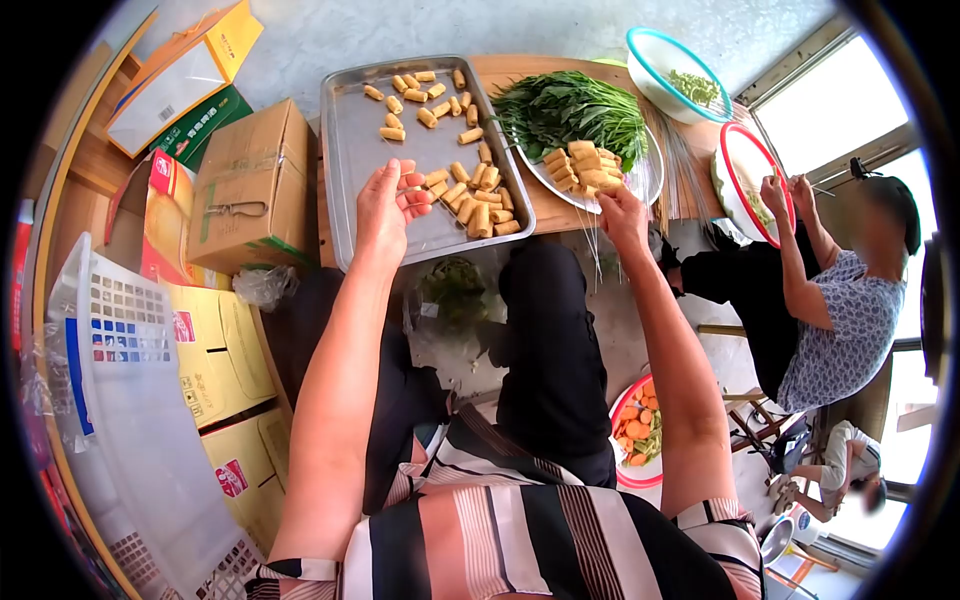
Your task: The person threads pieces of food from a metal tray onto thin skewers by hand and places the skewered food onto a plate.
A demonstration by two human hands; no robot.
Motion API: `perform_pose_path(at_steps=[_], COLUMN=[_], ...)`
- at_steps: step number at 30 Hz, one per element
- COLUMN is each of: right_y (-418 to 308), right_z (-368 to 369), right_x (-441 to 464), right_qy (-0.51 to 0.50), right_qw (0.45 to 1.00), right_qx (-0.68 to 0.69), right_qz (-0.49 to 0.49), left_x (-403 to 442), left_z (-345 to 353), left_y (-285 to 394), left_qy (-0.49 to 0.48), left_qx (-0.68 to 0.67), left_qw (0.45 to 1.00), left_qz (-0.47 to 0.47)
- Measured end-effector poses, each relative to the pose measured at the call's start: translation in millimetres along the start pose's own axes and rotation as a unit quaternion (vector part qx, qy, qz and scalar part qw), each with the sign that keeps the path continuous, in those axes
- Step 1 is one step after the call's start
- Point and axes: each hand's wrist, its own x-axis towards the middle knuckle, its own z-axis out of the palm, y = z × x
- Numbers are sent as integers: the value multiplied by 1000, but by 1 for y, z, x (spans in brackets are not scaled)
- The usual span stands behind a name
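Note:
My right hand point(625, 212) is closed on the lower ends of several thin skewers point(597, 250). Small golden-brown rolls point(588, 167) are threaded on them in a bunch, held over a white plate point(650, 185) of long leafy greens point(570, 105). My left hand point(388, 205) hovers above the near left part of a metal tray point(350, 130), its fingers loosely curled and apart, with nothing visible between them. Loose rolls of the same kind point(480, 205) lie in the tray, heaped just right of that hand and scattered toward the far side.
Bare skewers point(685, 150) lie right of the greens. Beyond are a blue-rimmed bowl point(650, 75) and a red-rimmed basin point(735, 180), where another person point(840, 290) handles skewers. Cardboard boxes point(250, 175) and a white plastic basket point(130, 400) stand left. A basin of sliced vegetables point(640, 425) sits below my right arm.

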Motion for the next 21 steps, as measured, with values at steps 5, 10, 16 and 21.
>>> perform_pose_path(at_steps=[5, 10, 16, 21], right_y=[35, 49, 20, -39], right_z=[10, 19, 2, 6], right_x=[20, 26, 5, -6], right_qy=[4, -15, 19, 9], right_qw=[999, 996, 956, 946], right_qx=[0, -89, -286, -246], right_qz=[42, 20, -64, -210], left_x=[4, 7, 9, 13], left_z=[-3, -2, -2, -19], left_y=[-3, -5, 1, 7], left_qy=[-7, -13, 5, 40], left_qx=[12, 15, -10, -75], left_qw=[1000, 1000, 1000, 996], left_qz=[-15, -20, -12, 18])
